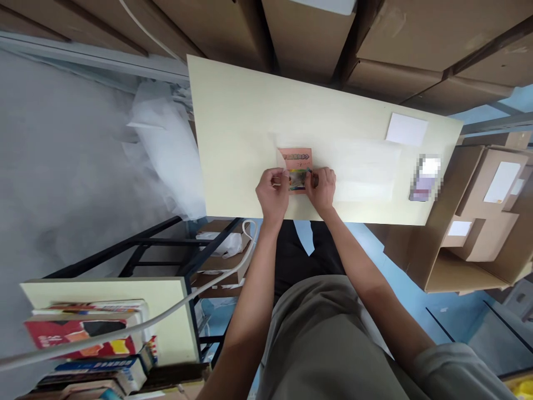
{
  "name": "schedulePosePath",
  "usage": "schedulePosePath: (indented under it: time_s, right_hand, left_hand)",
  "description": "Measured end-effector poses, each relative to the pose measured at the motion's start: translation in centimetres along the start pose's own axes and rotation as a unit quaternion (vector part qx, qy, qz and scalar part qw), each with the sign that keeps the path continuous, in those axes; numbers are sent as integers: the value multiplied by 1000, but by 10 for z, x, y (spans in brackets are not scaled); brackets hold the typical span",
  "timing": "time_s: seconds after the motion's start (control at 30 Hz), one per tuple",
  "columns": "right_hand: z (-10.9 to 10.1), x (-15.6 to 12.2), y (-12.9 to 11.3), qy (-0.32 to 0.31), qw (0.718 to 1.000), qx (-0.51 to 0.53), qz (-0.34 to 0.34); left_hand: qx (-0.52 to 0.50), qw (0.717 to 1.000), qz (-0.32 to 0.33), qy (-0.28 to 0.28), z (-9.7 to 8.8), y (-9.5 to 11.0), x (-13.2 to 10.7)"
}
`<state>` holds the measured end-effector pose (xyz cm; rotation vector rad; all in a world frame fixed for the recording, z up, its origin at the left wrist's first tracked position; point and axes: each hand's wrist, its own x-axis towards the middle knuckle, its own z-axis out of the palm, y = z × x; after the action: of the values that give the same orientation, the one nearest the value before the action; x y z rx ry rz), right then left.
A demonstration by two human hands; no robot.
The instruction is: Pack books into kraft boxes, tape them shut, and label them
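A small orange-pink booklet (297, 161) with a picture on its cover lies near the front edge of the pale table. A pale flap curls over its upper left side; whether it is a page or a separate wrapper I cannot tell. My left hand (273, 191) pinches the booklet's left edge, thumb on top. On the opposite edge, my right hand (322, 188) grips with thumb and bent fingers. Partly under the right hand, a thin white sheet (366, 169) stretches to the right across the table.
On the pale table (233, 122), a white card (407, 129) and a blurred-out purple-and-white item (425, 178) lie at the right. Cardboard boxes (308, 39) line the back. An open carton (466, 272) stands right. Books (83, 336) and a white cable (187, 300) are lower left.
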<state>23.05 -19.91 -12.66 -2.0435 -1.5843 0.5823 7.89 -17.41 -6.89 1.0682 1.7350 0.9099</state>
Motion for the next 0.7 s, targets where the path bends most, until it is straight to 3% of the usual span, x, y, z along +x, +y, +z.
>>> schedulePosePath:
  time_s: [0.13, 0.3, 0.53, 0.6, 0.7]
  right_hand:
    - [2, 0, 1, -10, 1000, -18, 1]
    - [1, 3, -2, -27, 999, -23, 8]
    - [-34, -1, -4, -74, 996, -22, -41]
    - [-41, -9, -2, -93, 993, -28, -73]
    - [-42, -21, 1, -144, 983, -42, -105]
  left_hand:
    - [60, 997, 20, -38, 17, -3, 2]
    - [89, 995, -1, -53, 19, -5, 9]
    - [141, 987, 10, -76, 18, -8, 16]
    - [152, 986, 17, -65, 18, -10, 17]
    - [176, 984, 6, -3, 17, -12, 13]
